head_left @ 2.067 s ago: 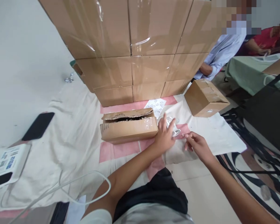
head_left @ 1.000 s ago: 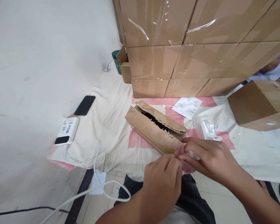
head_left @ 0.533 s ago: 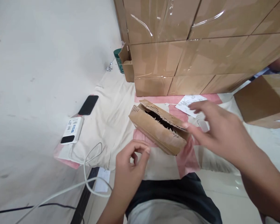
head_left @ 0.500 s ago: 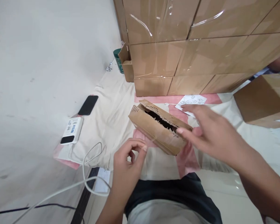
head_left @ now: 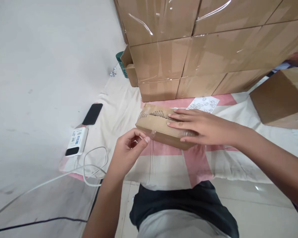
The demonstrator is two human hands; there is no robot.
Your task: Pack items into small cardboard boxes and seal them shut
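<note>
while the left hand pinched its thumb and finger together, seeming to hold a clear strip at the near side of the small box, the right hand lay flat with its fingers spread over the top. the two hands were apart from each other. a moment earlier, the top had a wide dark gap; now the flaps were pressed down, with just a thin crack showing, so the box looked almost closed.

the box sat on the soft, wrinkly cloth, which was cream with pink bands. its brown card was long and smooth, with rough, bumpy torn edges. the strip was thin and shiny. past it lay a flat white paper with little loop shapes, and behind that stood big square boxes under glossy tape.
</note>
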